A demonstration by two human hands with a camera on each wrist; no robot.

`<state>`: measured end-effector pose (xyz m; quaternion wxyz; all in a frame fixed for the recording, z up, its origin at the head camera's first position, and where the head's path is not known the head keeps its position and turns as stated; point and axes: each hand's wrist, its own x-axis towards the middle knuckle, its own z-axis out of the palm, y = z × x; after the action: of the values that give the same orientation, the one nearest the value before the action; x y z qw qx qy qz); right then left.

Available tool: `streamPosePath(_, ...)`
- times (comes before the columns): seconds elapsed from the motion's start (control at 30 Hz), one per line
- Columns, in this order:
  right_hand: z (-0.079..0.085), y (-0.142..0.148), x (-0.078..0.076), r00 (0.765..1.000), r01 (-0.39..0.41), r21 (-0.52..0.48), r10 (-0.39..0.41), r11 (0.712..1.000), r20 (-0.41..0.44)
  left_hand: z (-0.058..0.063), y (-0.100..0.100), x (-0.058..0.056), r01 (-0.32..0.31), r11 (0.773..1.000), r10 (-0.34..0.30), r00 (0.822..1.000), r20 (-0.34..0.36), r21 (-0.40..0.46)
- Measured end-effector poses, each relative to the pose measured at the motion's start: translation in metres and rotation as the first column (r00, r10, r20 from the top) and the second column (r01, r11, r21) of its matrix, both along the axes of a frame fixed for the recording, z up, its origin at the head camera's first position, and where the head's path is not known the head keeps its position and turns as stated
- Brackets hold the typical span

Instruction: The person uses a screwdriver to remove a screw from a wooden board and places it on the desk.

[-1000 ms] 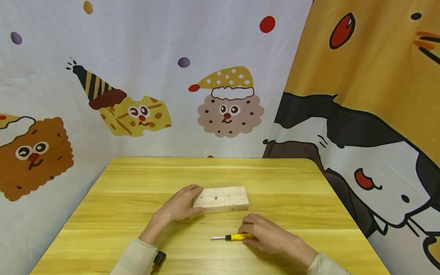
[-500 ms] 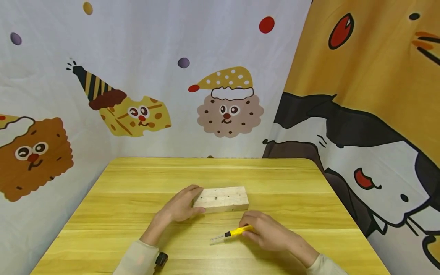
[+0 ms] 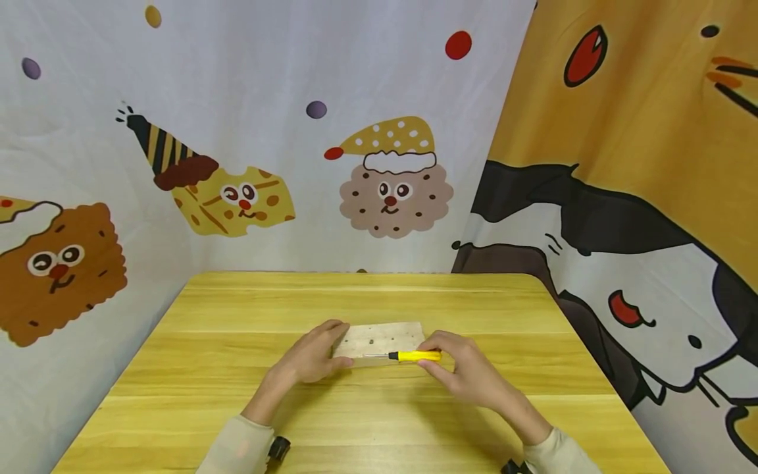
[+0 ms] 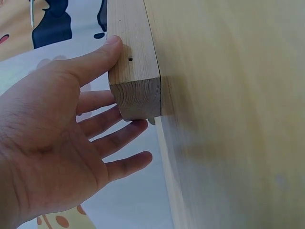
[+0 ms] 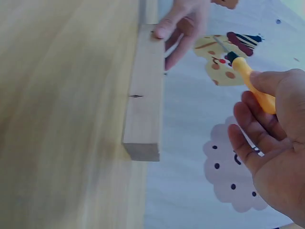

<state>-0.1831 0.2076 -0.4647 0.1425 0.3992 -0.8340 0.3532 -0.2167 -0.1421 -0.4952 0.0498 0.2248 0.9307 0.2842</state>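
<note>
A pale wooden block (image 3: 379,337) with several small holes in its top lies flat on the table. My left hand (image 3: 309,355) holds its left end, thumb on the near side and fingers at the far side. In the left wrist view the lower fingers of that hand (image 4: 52,138) spread past the block's end grain (image 4: 138,98). My right hand (image 3: 468,368) pinches a screwdriver (image 3: 414,356) by its yellow handle. The screwdriver's thin metal shaft points left and overlaps the block's near edge in the head view; the right wrist view shows the screwdriver (image 5: 245,71) raised off the table.
The yellow wood-grain table (image 3: 237,309) reaches back to a white curtain (image 3: 254,79) printed with cartoon food. An orange and black printed curtain (image 3: 639,217) hangs along the right. Small black devices sit at both wrists, one by the left cuff (image 3: 278,449).
My right hand has lifted the screwdriver off the table and carried it forward to the block's near edge. The left hand and the block have stayed in place.
</note>
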Motion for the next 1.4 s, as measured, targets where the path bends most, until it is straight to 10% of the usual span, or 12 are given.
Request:
streamPosePath(0.63,0.025,-0.026,-0.021,0.996,0.079,-0.309,-0.086,0.948,-0.008,0.0,0.001,0.001,-0.025,1.0,0.025,1.0,0.005,0.017)
streamPosePath(1.4,0.014,-0.071,-0.045,0.963,0.268,-0.244,-0.265,0.932,0.048,0.003,0.009,0.006,-0.065,0.997,0.064,0.997,0.041,0.028)
